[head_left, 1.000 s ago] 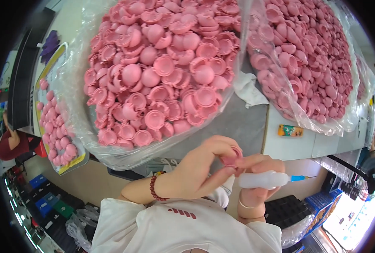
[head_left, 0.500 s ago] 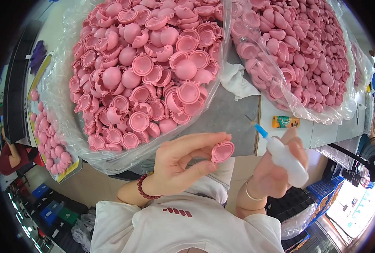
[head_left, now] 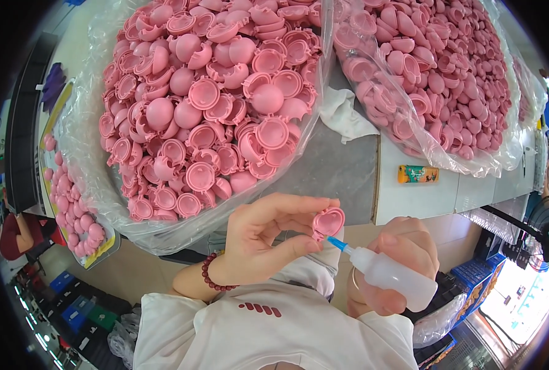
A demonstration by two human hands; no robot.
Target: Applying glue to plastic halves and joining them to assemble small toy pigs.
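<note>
A pink half-shell (head_left: 329, 222) is pinched between the thumb and fingertips of the left hand (head_left: 268, 237), which is closed on it, just off the near edge of the table (head_left: 342, 166) and above the lap. Its hollow side is turned toward a small white squeeze bottle (head_left: 393, 278), around which the right hand (head_left: 393, 271) is clamped. The bottle's blue nozzle (head_left: 337, 244) is brought to the shell's rim, touching or nearly so; whether anything has been squeezed out cannot be told. The work is judged to be at the applying step for this one piece.

On the table behind, a large clear bag (head_left: 89, 142) heaped with like pink shells is seen, and a second such bag (head_left: 472, 160) toward the right edge, so a great many pieces appear to be left. Between them a white cloth (head_left: 343, 114) is laid, and a small orange packet (head_left: 417, 174) lies near the table's front edge.
</note>
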